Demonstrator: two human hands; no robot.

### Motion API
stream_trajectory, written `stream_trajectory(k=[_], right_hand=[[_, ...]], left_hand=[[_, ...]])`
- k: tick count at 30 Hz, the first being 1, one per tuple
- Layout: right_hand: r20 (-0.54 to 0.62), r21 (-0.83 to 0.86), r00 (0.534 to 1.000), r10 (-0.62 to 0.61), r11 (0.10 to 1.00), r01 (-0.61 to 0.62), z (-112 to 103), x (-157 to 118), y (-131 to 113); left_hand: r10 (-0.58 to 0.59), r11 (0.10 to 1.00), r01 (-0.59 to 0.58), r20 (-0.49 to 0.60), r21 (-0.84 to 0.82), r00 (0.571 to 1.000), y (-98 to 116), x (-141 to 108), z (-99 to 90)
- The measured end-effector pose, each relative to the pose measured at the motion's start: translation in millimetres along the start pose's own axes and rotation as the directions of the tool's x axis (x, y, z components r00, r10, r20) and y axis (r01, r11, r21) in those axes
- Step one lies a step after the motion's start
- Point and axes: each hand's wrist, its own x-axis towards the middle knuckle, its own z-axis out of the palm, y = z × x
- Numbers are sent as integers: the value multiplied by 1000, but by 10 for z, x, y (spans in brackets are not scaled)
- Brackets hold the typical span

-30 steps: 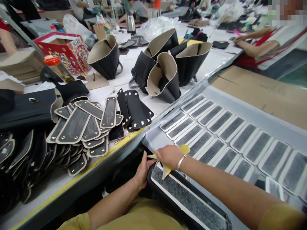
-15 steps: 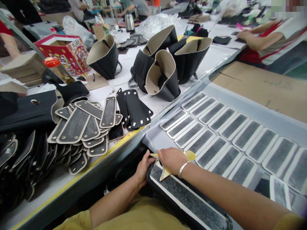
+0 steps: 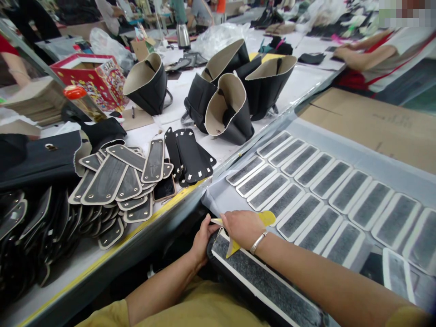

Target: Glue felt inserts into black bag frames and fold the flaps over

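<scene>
Across my lap lies a long black piece [image 3: 238,285], apparently a bag, its upturned face bearing a grey panel [image 3: 269,278] with white edges. My left hand [image 3: 200,241] is closed around its far end, thumb uppermost. My right hand [image 3: 241,229], with a silver bracelet at the wrist, grips a curled yellow strip [image 3: 268,218] with a paler reverse. One end of that strip sticks out toward my left thumb, and a pointed corner hangs over the panel. My palm hides the strip's middle. Whether the strip is attached to the panel I cannot tell.
Rows of grey, white-edged panels [image 3: 334,179] cover the surface at right, before a cardboard sheet [image 3: 371,122]. On the left table are heaped black flaps [image 3: 105,181], a phone [image 3: 164,189], open black bags [image 3: 229,106] and a red box [image 3: 90,75]. A co-worker's arms [image 3: 371,56] show at right.
My right hand has shifted slightly left with the strip, whose hanging corner now shows more yellow. My left hand stays at the black piece's end. The view has tilted slightly.
</scene>
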Motion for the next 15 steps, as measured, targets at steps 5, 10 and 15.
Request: stream_trajectory(k=[5,10,15], right_hand=[[-29,27,999,-43,999,44,-5,40,6],[-45,50,996,74,996,-72,44,-26,-24],[-16,94,992,122,988,-120,58,-51,-59]], left_hand=[[32,999,-32,20,-15,999,-21,-26,-25],[5,1000,-6,21,18,1000,24,23,8],[-25,1000,25,32,7,999,65,50,33]])
